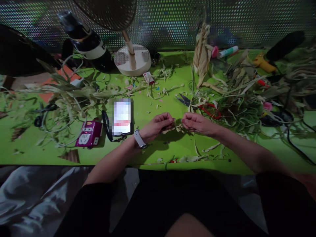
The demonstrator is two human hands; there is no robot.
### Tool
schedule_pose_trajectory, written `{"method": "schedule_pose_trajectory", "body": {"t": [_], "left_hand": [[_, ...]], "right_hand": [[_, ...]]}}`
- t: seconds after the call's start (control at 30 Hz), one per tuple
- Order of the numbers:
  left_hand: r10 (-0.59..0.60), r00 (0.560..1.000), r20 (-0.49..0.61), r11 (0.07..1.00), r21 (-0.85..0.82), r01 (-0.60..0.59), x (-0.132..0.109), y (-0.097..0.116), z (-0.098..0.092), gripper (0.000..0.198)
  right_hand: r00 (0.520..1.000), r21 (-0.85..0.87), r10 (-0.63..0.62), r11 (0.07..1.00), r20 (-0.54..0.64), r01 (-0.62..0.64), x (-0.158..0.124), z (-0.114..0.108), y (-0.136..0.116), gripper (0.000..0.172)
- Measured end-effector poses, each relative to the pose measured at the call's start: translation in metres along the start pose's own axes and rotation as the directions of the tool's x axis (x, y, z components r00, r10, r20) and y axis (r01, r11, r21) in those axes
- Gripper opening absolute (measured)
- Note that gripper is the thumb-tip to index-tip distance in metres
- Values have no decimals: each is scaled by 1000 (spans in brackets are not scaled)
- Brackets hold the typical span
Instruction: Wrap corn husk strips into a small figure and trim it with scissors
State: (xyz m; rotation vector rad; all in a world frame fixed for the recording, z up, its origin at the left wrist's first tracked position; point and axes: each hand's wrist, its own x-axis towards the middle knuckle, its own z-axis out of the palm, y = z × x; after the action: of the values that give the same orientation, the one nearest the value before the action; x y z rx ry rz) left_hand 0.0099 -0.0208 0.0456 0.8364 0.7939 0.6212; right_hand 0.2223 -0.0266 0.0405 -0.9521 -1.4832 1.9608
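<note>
My left hand [161, 124], with a grey watch on its wrist, is closed in a pinch over the green table [158, 151]. Facing it a short way off, my right hand [195, 123] is pinched too. A pale, knotty strip of dried corn husk [180, 127] runs between and below the two hands; both sets of fingers seem closed on its ends, though the fingertips partly cover them. Scissors [211, 111] with red handles lie just beyond my right hand, partly under husk strips.
Left of my hands lie a phone [122, 117] and a purple power socket [89, 134]. Behind stand a fan [133, 61] and a dark bottle [90, 46]. A husk bundle [201, 56], a heap of husks [244, 102] and a yellow glue gun [265, 63] occupy the right.
</note>
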Motion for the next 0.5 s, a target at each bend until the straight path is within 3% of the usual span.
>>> {"method": "schedule_pose_trajectory", "body": {"t": [0.13, 0.2, 0.3, 0.37, 0.43, 0.5], "left_hand": [[32, 999, 19, 999, -20, -32, 2, 0, -1, 28], [102, 995, 23, 991, -91, -99, 5, 1, -2, 24], [223, 973, -61, 953, -198, -231, 10, 2, -7, 17], [319, 942, -104, 926, -179, -333, 14, 1, -9, 30], [420, 907, -21, 905, -64, -420, 16, -2, -9, 43], [416, 896, 157, 903, 47, -427, 16, -8, -7, 56]], "right_hand": [[1000, 34, -12, 999, -13, 13, -2, 1, -3, 35], [999, 147, -34, 988, -25, 37, -4, 4, -10, 32], [994, 365, -85, 925, -65, 103, -5, 9, -23, 30], [991, 484, -88, 866, -103, 127, -4, 11, -31, 31], [990, 571, -56, 812, -129, 120, -2, 15, -36, 32], [990, 634, -22, 766, -142, 108, 1, 18, -41, 33]]}}
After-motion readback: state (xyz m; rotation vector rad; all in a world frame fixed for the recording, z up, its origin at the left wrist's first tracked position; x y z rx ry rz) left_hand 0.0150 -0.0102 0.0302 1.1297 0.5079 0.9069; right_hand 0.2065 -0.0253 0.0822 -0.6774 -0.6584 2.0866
